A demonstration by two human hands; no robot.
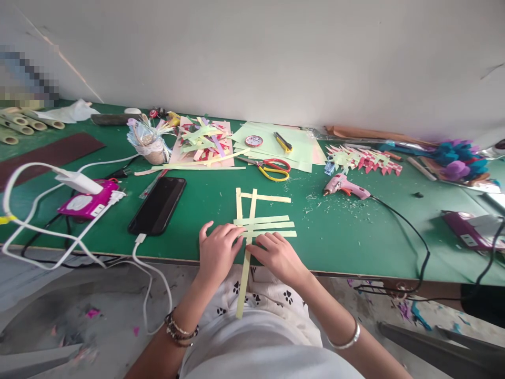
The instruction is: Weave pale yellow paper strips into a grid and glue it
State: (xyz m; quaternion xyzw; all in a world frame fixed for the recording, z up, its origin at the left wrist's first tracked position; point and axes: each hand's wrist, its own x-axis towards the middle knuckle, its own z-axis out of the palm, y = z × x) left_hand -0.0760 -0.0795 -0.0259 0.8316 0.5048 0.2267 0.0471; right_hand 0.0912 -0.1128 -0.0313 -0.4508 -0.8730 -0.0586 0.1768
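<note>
Pale green paper strips (272,226) lie crossed over one another at the table's front edge, several running sideways over two upright ones. One long strip (243,284) hangs down past the edge over my lap. On the left side of the crossing, my left hand (219,246) has its thumb and index finger closed on the strips, with the little finger raised. My right hand (278,256) pinches the long strip just below the lowest sideways one. The fingertips of both hands partly cover the weave. Farther up, a loose sideways strip (272,198) touches the tops of the upright ones.
Left of my hands lies a black phone (158,205) on a white cable, beside a purple power strip (89,199). Scissors (274,169), a yellow cutter (283,142) and green paper sheets (303,158) lie behind. A pink glue gun (347,187) rests at right, its cord trailing off the edge.
</note>
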